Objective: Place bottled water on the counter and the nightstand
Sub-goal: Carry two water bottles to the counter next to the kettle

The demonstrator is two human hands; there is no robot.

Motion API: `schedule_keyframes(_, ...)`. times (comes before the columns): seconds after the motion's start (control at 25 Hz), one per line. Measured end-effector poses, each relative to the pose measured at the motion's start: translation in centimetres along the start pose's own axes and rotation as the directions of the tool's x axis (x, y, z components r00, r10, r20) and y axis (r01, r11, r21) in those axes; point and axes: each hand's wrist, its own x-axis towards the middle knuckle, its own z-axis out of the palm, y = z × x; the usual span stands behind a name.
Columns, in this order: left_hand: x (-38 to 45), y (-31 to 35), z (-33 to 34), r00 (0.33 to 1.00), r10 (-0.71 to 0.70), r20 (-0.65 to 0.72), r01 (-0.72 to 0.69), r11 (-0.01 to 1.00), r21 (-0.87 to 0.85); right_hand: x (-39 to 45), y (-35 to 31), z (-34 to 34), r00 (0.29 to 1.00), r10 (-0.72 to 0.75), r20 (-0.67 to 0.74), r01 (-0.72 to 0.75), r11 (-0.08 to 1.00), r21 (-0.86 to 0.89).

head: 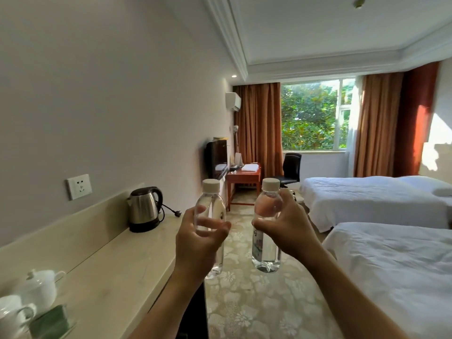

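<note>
I hold two clear water bottles with white caps upright in front of me, over the carpet just right of the counter's edge. My left hand (198, 243) grips the left bottle (210, 206) around its middle. My right hand (288, 228) grips the right bottle (266, 250) near its upper half, and its label shows below my fingers. The beige stone counter (117, 270) runs along the left wall, lower and left of the bottles. No nightstand shows clearly in view.
A steel kettle (144, 209) with its cord stands on the counter's far end. A white teapot (41, 287), a cup (12, 314) and a green packet (51, 324) sit near me. Two white beds (391, 265) fill the right. A desk (244, 177) and chair (289, 170) stand by the window.
</note>
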Motion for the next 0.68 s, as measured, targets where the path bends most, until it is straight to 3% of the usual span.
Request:
schedule_keyframes(0.36,16.4,-12.9,2.0,0.992,0.052,-0.114,-0.057,0.998,-0.036,18.2,8.4,11.3,0.993,-0.049,0.104,0.046,0.999,0.026)
schedule_keyframes(0.68,27.9,-22.4,-5.6,0.939,0.03,-0.342,-0.013,0.999,0.053,31.9,10.0,29.8,0.926,-0.198,0.32,0.149,0.974,0.172)
